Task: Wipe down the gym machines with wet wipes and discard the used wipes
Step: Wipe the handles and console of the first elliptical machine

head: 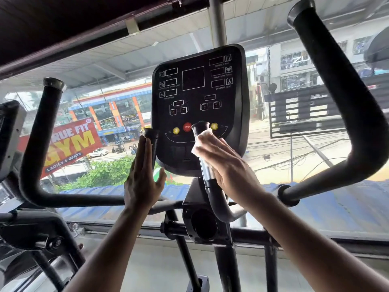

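Wiping the 2 inner grips of the elliptical under its console.

The left hand (141,178) is lying flat against the left inner grip (153,142), fingers straight and holding nothing, steadying the frame; the right hand (226,165) is pressing a white wet wipe (203,142) around the right inner grip (203,148), fingers wrapped over it (the black console (200,98) is sitting just behind). To do it well, I judge it best twisting the wipe while sliding from the cap down to the chrome sensor, keeping the whole circumference covered.
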Action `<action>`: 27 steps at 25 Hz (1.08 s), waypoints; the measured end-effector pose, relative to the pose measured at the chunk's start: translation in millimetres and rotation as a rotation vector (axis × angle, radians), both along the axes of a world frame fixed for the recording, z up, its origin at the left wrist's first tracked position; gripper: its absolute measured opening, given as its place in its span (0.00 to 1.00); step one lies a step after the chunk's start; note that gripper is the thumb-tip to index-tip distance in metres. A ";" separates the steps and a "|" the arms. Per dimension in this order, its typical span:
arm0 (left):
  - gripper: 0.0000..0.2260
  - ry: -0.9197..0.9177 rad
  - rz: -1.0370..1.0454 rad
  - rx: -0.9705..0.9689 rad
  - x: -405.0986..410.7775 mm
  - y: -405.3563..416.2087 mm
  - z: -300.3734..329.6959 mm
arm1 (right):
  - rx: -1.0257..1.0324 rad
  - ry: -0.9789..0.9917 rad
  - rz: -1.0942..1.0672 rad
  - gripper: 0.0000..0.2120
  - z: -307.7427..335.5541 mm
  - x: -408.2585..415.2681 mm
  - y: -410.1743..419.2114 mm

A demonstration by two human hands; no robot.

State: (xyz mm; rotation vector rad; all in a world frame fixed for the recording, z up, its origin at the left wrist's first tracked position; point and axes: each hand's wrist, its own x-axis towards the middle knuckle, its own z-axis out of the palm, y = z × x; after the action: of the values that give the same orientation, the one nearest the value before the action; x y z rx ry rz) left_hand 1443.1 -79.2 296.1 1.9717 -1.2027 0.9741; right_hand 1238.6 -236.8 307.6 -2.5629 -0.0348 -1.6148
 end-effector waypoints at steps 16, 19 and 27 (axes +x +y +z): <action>0.36 -0.009 -0.044 0.052 -25.6 -1.9 17.9 | 0.652 -0.253 -0.039 0.09 -94.9 -113.2 24.1; 0.28 -0.256 -0.246 0.185 -72.9 -32.1 47.0 | 0.733 -0.258 0.006 0.07 -73.3 -98.3 28.8; 0.20 -0.417 -0.461 0.207 -70.4 -77.9 39.5 | 0.558 -0.259 0.044 0.06 -97.2 -45.1 50.5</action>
State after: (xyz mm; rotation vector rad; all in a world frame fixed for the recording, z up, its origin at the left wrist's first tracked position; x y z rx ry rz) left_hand 1372.7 -157.1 335.6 1.5589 -1.9529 1.0720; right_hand 1193.5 -186.3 210.4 -1.9197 0.2920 -1.6409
